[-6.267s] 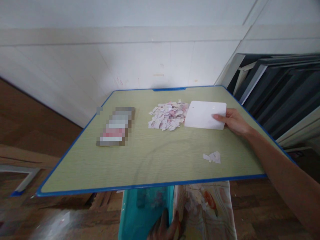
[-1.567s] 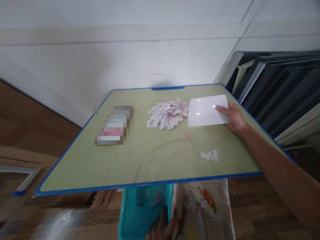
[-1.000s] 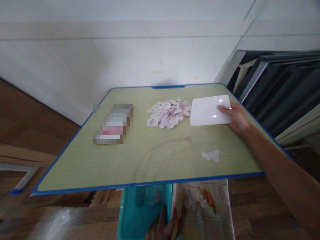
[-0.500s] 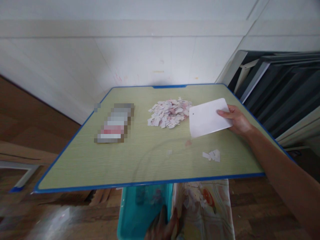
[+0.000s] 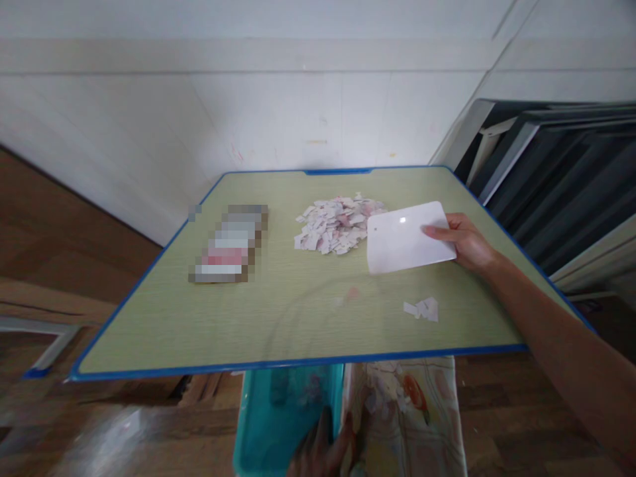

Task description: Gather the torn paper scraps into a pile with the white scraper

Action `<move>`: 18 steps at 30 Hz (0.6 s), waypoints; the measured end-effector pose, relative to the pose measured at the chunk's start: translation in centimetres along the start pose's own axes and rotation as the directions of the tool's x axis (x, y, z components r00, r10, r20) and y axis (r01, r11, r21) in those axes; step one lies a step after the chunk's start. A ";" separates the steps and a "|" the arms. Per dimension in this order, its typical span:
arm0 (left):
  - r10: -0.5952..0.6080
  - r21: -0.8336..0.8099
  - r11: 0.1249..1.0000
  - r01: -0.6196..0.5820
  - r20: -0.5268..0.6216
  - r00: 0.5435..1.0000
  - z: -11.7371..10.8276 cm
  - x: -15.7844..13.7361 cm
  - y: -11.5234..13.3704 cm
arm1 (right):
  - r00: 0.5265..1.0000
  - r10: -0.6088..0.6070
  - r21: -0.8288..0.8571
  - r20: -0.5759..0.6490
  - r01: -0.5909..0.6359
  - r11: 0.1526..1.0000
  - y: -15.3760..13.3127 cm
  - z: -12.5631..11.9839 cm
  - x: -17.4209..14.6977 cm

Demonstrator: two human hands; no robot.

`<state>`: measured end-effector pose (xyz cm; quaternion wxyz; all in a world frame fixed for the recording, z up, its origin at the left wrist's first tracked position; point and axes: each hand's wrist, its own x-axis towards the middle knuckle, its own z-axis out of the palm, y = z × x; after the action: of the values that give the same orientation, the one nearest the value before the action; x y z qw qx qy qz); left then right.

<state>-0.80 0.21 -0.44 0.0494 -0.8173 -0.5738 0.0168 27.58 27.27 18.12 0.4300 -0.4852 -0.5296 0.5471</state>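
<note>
Scraps of torn paper [image 5: 332, 228] lie heaped on the rear half of the green tabletop [image 5: 199, 324], edged in blue. We find the right hand [image 5: 464, 242] pinching a white plastic card [image 5: 412, 235] by its right end, thumb on the upper face. The card is tilted, its left edge overlapping our view of the heap; we cannot tell whether they touch. We note a small cluster of scraps [image 5: 424, 309] nearer the front edge and a pixelated rectangular item [image 5: 231, 245] to the left. Below, the left hand [image 5: 318, 456] is at the right side of a teal basin [image 5: 268, 437], beside a fruit-patterned cloth [image 5: 432, 437]; we cannot determine its grip.
</note>
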 end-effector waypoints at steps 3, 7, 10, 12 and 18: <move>-0.004 -0.021 1.000 0.004 -0.015 1.000 0.2 -0.1 0.0 | 0.995 -0.001 -0.077 0.097 0.009 0.997 0.1 0.1 0.0; -0.028 -0.033 0.999 0.028 0.007 1.000 0.5 -0.2 0.1 | 0.983 -0.004 -0.108 0.182 0.024 0.994 0.3 0.6 -0.2; -0.027 -0.039 0.999 0.026 -0.012 1.000 0.6 -0.2 0.2 | 0.994 -0.001 -0.047 0.107 0.006 0.999 0.3 0.4 -0.2; -0.027 -0.034 0.999 0.026 -0.036 0.999 0.5 -0.3 0.1 | 0.998 0.007 -0.036 0.062 -0.005 0.999 0.2 0.1 -0.2; -0.035 -0.022 0.999 0.036 0.039 0.999 0.2 -0.3 0.3 | 0.983 -0.006 -0.172 0.186 0.038 0.984 0.0 0.6 -0.2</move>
<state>-0.67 -0.14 -0.69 0.0295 -0.8072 -0.5890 0.0250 27.02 27.00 18.07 0.3409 -0.4622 -0.6185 0.5363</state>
